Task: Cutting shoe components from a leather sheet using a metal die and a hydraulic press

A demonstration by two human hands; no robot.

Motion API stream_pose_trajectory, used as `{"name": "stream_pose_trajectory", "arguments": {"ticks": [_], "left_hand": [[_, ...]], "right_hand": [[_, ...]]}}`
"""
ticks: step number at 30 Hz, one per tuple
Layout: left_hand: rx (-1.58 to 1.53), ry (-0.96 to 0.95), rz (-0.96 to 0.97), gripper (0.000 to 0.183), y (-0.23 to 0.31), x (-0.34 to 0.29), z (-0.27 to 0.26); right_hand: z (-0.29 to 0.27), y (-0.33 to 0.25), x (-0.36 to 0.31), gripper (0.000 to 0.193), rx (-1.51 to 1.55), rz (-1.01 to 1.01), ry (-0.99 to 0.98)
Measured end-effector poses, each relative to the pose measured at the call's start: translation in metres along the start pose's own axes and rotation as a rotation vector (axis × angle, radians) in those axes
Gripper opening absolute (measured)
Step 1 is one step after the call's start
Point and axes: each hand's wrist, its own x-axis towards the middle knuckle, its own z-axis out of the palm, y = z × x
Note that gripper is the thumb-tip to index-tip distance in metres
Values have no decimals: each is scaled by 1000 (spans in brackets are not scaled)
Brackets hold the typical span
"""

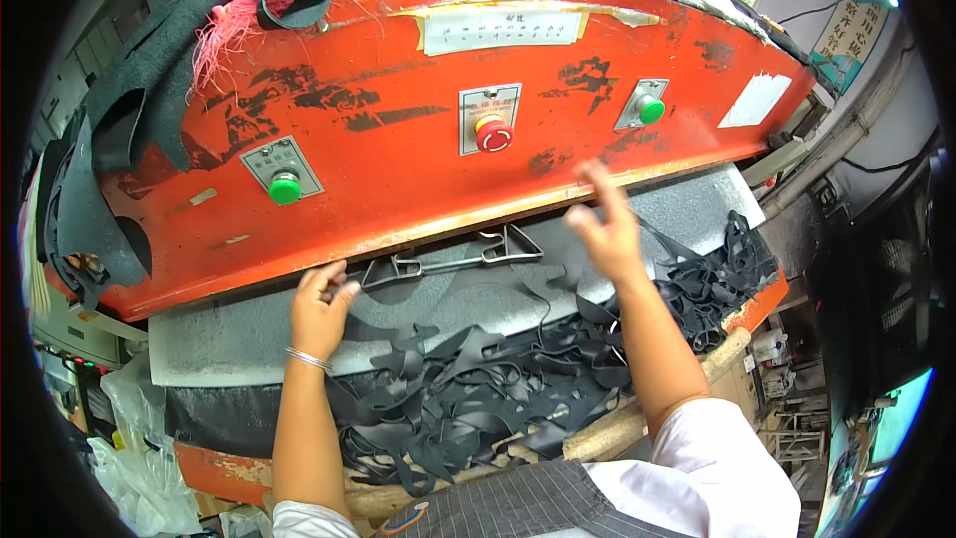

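My left hand (321,305) rests on the grey cutting pad (209,339) just under the orange press head (398,169), fingers curled near the left end of a metal cutting die (453,257); whether it grips anything I cannot tell. My right hand (602,224) hovers blurred above the pad to the right of the die, fingers spread, holding nothing. Black sheet material with cut-out shapes (468,304) lies on the pad between both hands.
A heap of black cut-off strips (498,389) covers the pad's front and right side. The press head carries two green buttons (285,188) (651,111) and a red stop button (494,135). Black scraps (129,100) drape over its top left. Plastic bags (139,458) sit lower left.
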Motion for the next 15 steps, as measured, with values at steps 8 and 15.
{"name": "stream_pose_trajectory", "arguments": {"ticks": [8,15], "left_hand": [[387,503,752,23,124,-22,-49],[273,82,417,37,97,-136,-49]], "right_hand": [[-23,-51,67,65,-476,-180,792],[-46,-69,-60,69,-195,-346,515]]}}
